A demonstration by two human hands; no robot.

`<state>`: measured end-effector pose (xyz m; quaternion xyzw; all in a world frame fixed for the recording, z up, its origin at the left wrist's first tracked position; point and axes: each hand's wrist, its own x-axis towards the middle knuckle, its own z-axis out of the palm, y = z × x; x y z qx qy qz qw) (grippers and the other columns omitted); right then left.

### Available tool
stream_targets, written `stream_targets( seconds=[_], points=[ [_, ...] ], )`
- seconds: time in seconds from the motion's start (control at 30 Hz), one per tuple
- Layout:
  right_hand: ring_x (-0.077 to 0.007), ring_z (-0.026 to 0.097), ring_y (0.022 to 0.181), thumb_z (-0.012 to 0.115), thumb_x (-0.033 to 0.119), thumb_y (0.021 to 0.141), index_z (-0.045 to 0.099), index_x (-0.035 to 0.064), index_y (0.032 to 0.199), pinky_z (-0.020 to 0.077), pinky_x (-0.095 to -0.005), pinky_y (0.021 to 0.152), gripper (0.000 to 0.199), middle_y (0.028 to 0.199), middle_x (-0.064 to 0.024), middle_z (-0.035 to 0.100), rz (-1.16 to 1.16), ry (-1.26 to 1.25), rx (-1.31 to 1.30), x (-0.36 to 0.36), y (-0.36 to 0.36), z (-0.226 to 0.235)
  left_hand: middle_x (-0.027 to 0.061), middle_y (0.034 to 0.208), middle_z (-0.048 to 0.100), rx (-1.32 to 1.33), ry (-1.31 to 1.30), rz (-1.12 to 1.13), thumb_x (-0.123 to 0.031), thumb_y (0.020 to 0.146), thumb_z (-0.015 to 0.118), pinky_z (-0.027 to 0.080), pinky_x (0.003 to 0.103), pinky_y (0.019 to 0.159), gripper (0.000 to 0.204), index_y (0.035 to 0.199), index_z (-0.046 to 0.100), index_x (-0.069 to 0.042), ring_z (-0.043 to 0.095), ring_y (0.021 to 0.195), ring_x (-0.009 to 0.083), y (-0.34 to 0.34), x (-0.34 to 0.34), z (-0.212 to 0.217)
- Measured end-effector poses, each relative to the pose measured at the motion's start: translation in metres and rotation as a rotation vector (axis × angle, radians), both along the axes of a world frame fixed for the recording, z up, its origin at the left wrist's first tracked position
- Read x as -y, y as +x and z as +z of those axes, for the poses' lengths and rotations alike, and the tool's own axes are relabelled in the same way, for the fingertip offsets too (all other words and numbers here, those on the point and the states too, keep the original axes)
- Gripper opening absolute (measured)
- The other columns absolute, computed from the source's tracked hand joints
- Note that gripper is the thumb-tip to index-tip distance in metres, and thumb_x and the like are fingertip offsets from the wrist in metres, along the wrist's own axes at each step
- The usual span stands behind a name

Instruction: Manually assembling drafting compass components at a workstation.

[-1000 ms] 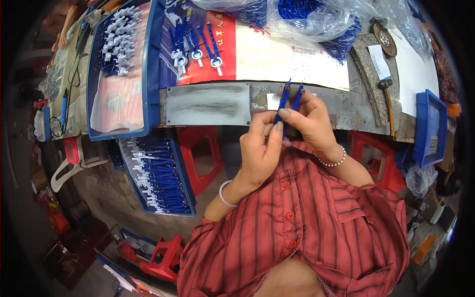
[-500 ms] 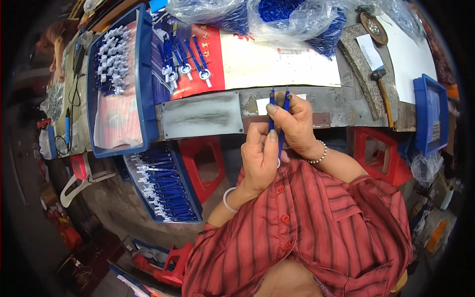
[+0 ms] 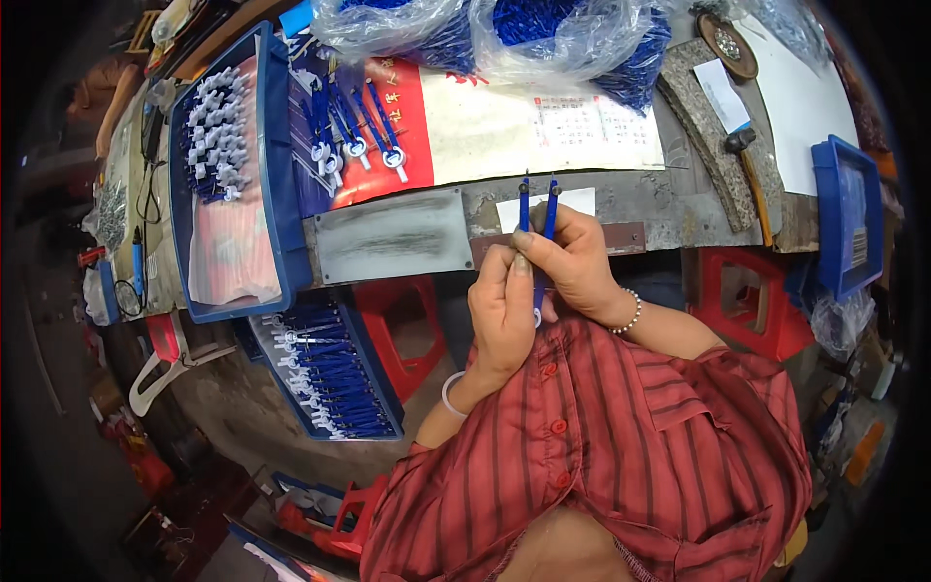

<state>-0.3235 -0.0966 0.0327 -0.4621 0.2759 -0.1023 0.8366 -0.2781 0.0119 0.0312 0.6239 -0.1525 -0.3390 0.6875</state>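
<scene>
In front of my chest, both hands hold one blue drawing compass (image 3: pixel 552 216). Its two legs stand slightly apart with their metal tips pointing away from me, and its round white head shows low between my hands. My left hand (image 3: pixel 502 308) pinches the legs from the left, thumb and index fingertip together. From the right, my right hand (image 3: pixel 580 260) has its thumb across the legs and its fingers curled behind them. My thumbs partly cover the middle of the compass. Beyond, several finished-looking blue compasses (image 3: pixel 395 158) lie on a red printed sheet (image 3: pixel 412 160).
A blue tray (image 3: pixel 297 209) at left holds a pile of white-headed pieces; a lower tray (image 3: pixel 393 407) holds rows of compasses. Plastic bags (image 3: pixel 572 48) of blue parts lie at the back. A hammer (image 3: pixel 754 199) rests at right near another blue tray (image 3: pixel 824 223). Red stools (image 3: pixel 713 291) stand below.
My right thumb and fingers have slid down the compass legs toward me, leaving more of both legs showing near the tips. The left hand keeps its pinch. The whole view has shifted slightly.
</scene>
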Motion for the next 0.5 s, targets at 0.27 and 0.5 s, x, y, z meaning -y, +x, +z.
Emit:
stream_targets(
  seconds=[0.27, 0.5],
  points=[
    [-0.0019, 0.046, 0.049, 0.062, 0.014, 0.087, 0.058, 0.001, 0.078, 0.0356, -0.0197, 0.04, 0.016, 0.065, 0.0011, 0.056, -0.094, -0.114, 0.019, 0.002, 0.008, -0.003, 0.004, 0.055, 0.054, 0.045, 0.053, 0.034, -0.016, 0.097, 0.041, 0.04, 0.022, 0.044, 0.021, 0.087, 0.049, 0.0, 0.053, 0.046, 0.008, -0.003, 0.004, 0.0],
    [-0.0004, 0.044, 0.053, 0.063, 0.016, 0.086, 0.059, 0.0019, 0.076, 0.0352, -0.0199, 0.044, 0.018, 0.063, 0.0033, 0.055, -0.087, -0.185, 0.007, 0.011, 0.014, -0.005, 0.0043, 0.055, 0.055, 0.069, 0.04, 0.029, -0.016, 0.097, 0.041, 0.04, 0.022, 0.044, 0.02, 0.088, 0.049, 0.0, 0.053, 0.046, 0.0082, -0.003, 0.006, -0.002]
  ],
)
